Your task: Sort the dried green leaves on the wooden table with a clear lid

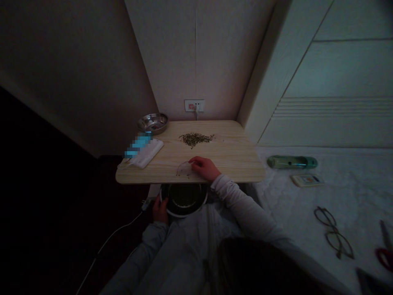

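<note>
At 6 o'clock, below the worktop (pixel 239 159), the left hand (pixel 160 209) has its fingers closed on the rim of a dark dish (pixel 199 200), seemingly to steady it. At the near edge, the right hand (pixel 205 167) has half-curled fingers at a clear curved piece (pixel 183 168); whether they pinch it, I cannot tell. Toward 12, a seed pile (pixel 195 139) lies thinly spread, perhaps for easy sight. At 11, a metal bowl (pixel 153 123) stands cornered, probably leaving the middle free.
</note>
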Demonstrator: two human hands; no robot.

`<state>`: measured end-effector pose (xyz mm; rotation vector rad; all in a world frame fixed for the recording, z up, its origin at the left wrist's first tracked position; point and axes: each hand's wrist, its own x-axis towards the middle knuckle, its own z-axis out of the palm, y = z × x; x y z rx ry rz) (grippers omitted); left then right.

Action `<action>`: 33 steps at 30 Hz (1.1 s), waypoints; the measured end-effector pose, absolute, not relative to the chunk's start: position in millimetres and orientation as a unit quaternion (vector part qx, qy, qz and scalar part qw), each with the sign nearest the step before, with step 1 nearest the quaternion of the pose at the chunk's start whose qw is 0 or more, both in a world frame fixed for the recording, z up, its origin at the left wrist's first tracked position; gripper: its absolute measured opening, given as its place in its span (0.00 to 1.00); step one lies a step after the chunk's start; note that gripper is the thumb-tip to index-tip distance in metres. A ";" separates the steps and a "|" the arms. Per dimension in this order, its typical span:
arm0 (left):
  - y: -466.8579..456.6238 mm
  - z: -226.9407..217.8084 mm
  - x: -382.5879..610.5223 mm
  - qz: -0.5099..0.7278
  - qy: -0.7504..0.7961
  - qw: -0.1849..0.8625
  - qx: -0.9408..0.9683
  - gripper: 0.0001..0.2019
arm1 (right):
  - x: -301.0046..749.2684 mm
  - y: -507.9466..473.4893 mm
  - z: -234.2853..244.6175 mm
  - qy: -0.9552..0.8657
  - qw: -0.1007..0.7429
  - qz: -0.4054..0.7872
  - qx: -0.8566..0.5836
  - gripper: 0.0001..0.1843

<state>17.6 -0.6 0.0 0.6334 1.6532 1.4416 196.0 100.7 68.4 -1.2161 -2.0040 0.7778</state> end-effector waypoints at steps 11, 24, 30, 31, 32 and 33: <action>0.8 -5.3 15.6 0.570 0.658 0.415 0.264 0.19 | 195.7 100.2 68.7 -0.756 0.341 0.323 -0.457 0.13; -0.1 -9.3 14.1 0.579 0.648 0.430 0.244 0.21 | 200.8 95.1 67.1 -0.718 0.370 0.342 -0.480 0.12; -0.1 -4.9 16.6 0.581 0.654 0.413 0.251 0.17 | 208.1 88.4 65.7 -0.692 0.391 0.312 -0.521 0.10; -0.3 -3.0 17.3 0.582 0.657 0.409 0.250 0.17 | 209.3 86.9 65.9 -0.693 0.390 0.308 -0.522 0.10; -0.6 -1.0 18.0 0.583 0.658 0.407 0.250 0.16 | 210.3 85.4 66.1 -0.696 0.388 0.304 -0.522 0.10; -0.9 0.8 18.7 0.584 0.658 0.405 0.248 0.16 | 211.1 84.2 66.3 -0.699 0.386 0.299 -0.523 0.10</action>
